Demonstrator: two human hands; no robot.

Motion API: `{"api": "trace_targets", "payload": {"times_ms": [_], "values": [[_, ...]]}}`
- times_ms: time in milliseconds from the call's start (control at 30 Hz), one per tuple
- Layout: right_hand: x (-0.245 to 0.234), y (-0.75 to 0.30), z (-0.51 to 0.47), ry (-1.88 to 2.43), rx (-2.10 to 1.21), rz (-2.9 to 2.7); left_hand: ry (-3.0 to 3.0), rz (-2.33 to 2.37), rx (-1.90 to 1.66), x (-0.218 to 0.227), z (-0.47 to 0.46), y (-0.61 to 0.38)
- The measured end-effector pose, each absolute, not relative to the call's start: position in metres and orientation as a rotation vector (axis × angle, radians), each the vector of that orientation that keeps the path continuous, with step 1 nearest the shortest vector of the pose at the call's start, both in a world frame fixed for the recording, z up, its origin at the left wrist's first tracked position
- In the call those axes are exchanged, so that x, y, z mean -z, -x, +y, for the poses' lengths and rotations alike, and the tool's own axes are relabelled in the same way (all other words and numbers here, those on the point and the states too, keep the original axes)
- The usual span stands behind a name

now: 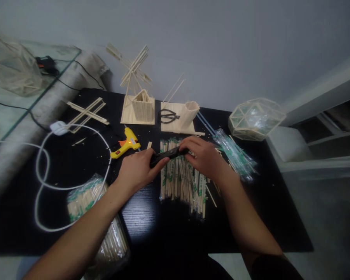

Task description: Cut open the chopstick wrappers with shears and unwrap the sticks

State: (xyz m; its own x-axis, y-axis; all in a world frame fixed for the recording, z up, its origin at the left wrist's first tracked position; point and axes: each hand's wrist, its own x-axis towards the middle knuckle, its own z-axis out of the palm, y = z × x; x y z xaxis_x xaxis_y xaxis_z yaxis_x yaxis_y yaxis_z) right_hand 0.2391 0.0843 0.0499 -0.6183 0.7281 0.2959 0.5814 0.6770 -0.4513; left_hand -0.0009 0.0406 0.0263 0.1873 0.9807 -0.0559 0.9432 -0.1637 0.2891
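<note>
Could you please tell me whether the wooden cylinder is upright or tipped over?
Upright: the cylinder stands on its board, open end facing up.

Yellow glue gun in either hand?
No, the yellow glue gun lies on the black table, while the left hand and right hand hold a dark elongated object.

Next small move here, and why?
Probably release the right hand from the black object: the left hand also holds it, and wrapped chopsticks lie close by for a free hand to pick up.
</note>
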Motion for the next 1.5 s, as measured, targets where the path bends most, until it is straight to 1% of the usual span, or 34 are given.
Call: {"api": "trace_targets", "payload": {"times_ms": [233,467,600,667,767,833,900,1033,1167,1500], "values": [[-0.050,-0.239,0.085,1.047,-0.409,-2.422,-2.162,1.835,-0.255,-0.024,0.042,0.002],[-0.050,-0.239,0.086,1.081,-0.392,-2.386,-2.246,1.835,-0.347,-0.018,0.041,0.002],[-0.054,-0.241,0.085,1.092,-0.427,-2.372,-2.250,1.837,-0.395,-0.017,0.041,0.003],[-0.056,-0.243,0.084,1.188,-0.491,-2.344,-2.224,1.838,-0.432,-0.017,0.042,0.004],[-0.059,-0.248,0.084,1.515,-0.559,-2.288,-2.136,1.864,-0.506,-0.018,0.043,0.005],[-0.061,-0.250,0.085,1.743,-0.546,-2.318,-2.067,1.878,-0.546,-0.018,0.043,0.006],[-0.062,-0.252,0.086,1.879,-0.536,-2.413,-2.013,1.878,-0.577,-0.018,0.043,0.007],[-0.062,-0.251,0.090,1.886,-0.602,-2.507,-1.939,1.846,-0.637,-0.017,0.045,0.009],[-0.056,-0.254,0.095,1.902,-0.549,-2.500,-1.886,1.799,-0.693,-0.018,0.046,0.011],[-0.044,-0.254,0.103,2.016,-0.639,-2.482,-1.835,1.751,-0.718,-0.020,0.046,0.010]]}}
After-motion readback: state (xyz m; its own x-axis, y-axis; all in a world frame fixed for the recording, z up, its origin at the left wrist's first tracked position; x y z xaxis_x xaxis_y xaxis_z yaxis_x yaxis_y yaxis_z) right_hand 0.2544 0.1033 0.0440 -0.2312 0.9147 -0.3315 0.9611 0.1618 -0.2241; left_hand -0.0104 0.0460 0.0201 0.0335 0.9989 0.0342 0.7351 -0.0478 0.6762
